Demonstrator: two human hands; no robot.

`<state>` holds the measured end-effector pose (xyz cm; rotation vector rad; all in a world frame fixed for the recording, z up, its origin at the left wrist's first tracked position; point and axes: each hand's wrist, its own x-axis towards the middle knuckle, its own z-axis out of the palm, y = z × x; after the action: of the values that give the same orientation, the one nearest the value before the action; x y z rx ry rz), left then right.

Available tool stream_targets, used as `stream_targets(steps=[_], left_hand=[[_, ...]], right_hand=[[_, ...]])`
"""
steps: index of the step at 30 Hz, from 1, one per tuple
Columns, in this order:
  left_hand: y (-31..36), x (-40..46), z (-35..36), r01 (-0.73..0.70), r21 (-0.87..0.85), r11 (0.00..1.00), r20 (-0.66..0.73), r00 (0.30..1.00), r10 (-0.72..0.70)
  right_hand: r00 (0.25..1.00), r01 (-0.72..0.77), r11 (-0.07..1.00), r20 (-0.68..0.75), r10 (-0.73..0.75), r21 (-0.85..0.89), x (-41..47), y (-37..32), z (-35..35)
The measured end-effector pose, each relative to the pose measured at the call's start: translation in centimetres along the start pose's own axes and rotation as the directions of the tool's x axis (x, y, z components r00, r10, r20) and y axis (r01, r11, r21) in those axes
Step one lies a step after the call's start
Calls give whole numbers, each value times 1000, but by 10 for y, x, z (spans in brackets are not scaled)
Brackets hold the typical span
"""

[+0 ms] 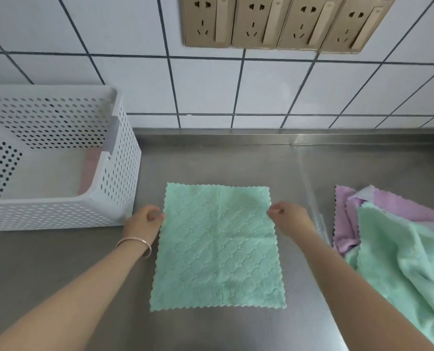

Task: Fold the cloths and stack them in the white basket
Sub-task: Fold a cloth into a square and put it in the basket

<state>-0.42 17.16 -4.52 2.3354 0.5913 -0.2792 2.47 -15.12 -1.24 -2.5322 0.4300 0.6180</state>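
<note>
A: Where is the green cloth [218, 247] lying?

B: Flat and fully spread on the steel counter [59, 262], right in front of the person, between the white basket [114, 171] on the left and a loose heap of cloths [398, 249], green and lilac, on the right.

A: And the hands?

B: The left hand [145, 221] pinches the cloth's left edge near the far corner; the right hand [290, 217] pinches the right edge at about the same height. Both have their fingers closed on the fabric, and the cloth is not lifted.

A: Which way does it run?

B: It is nearly square, slightly longer from near to far, so its long axis points away from the person toward the tiled wall [236, 84]. Its edges sit roughly square to the counter's back edge.

A: What step is this, do you think?

B: I'd judge the first fold is just beginning. The next move likely calls for drawing the far edge toward the near one, keeping both sides level so the corners meet.

A: Anything in the basket?

B: Something pink, probably a folded cloth [90, 171], lies against the right wall inside. A wrinkled clear plastic sheet [312, 191] lies between the green cloth and the heap.
</note>
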Motion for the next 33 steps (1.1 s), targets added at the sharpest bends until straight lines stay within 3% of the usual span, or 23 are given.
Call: stream_targets(steps=[2,5,8,11,15,21,25,28,30,33], left_hand=[[13,29,10,127,-25,992,-8,992,-128],[30,53,24,227,-75,971,11,974,-227],[42,61,34,254,41,966,-62,966,-251],[42,65,39,274,67,960,-160,952,-260],[38,68,45,288,71,955,-170,947,-273],[38,57,33,295,-28,955,-228,928,-294],[16,23,30,78,17,997,-190,979,-73],[-2,-14,32,-148,118,982,-12,988,151],[-11,-30,39,-296,213,931,110,954,278],[-31,-57,48,-536,298,790,177,844,506]], right_hand=[[990,-133,983,-22,137,127,24,-4,4],[974,-223,969,-22,226,102,46,-8,14],[961,-271,960,-41,274,65,57,-13,25],[951,-298,954,-80,298,19,63,-15,31],[946,-301,953,-138,293,-38,64,-14,37],[933,-237,971,-269,238,38,48,-11,37],[965,26,998,-260,-40,-58,16,-2,46],[954,213,964,-182,-240,-158,-18,11,61],[915,323,914,-166,-368,-247,-36,19,73],[788,529,756,-108,-606,-386,-72,29,94]])
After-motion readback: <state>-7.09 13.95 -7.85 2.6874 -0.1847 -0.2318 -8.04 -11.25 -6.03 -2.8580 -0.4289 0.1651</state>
